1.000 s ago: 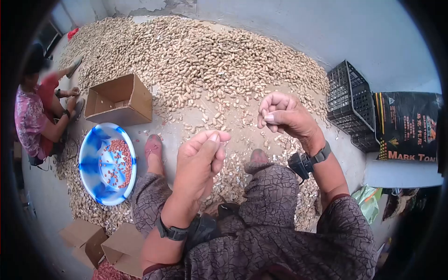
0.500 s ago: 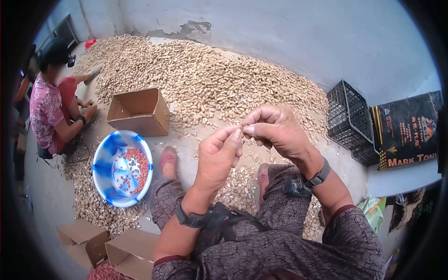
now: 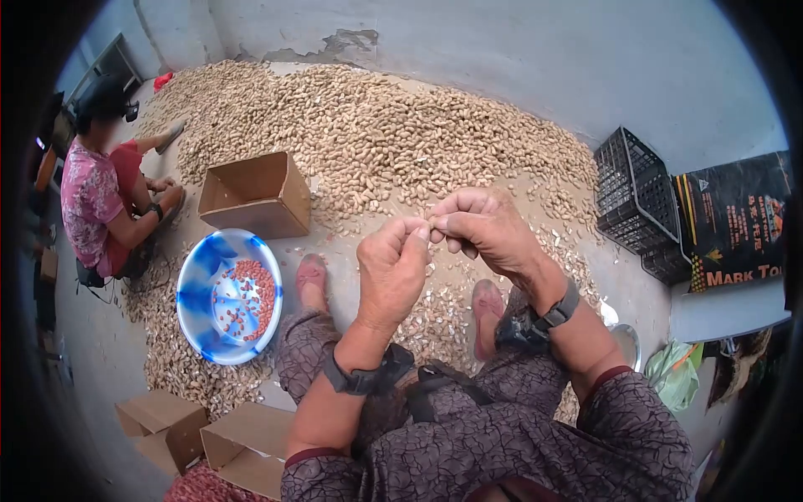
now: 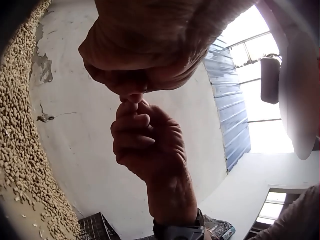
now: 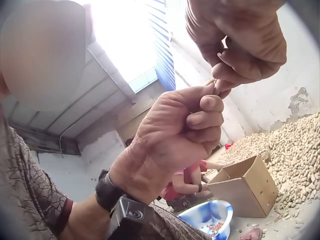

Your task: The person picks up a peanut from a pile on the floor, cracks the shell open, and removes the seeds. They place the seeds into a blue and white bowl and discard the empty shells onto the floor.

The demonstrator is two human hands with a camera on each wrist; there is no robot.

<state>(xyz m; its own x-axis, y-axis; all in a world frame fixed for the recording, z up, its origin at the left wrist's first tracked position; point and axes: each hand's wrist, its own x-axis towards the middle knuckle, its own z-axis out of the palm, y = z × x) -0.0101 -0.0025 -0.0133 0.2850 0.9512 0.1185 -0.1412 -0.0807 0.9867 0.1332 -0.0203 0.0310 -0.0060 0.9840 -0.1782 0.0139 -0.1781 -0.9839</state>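
In the head view the left hand (image 3: 391, 272) and the right hand (image 3: 489, 234) meet at their fingertips above the floor. Both pinch one small peanut (image 5: 215, 89), mostly covered by the fingers, between thumb and forefinger. The other fingers of each hand are curled. A large heap of unshelled peanuts (image 3: 368, 125) lies beyond the hands. To the left stands a blue and white basin (image 3: 194, 289) with reddish shelled kernels (image 3: 261, 293) inside. Broken shells (image 3: 435, 322) lie on the floor below the hands.
An open cardboard box (image 3: 288, 205) stands behind the basin, and more cardboard boxes (image 3: 242, 439) are at the lower left. Black crates (image 3: 631, 197) and a black printed sack (image 3: 736, 222) stand at the right. Another person (image 3: 100, 197) sits at the far left.
The two hands, apart one second ago, have come together at the fingertips. The head view has shifted, bringing the basin and box further right in the frame.
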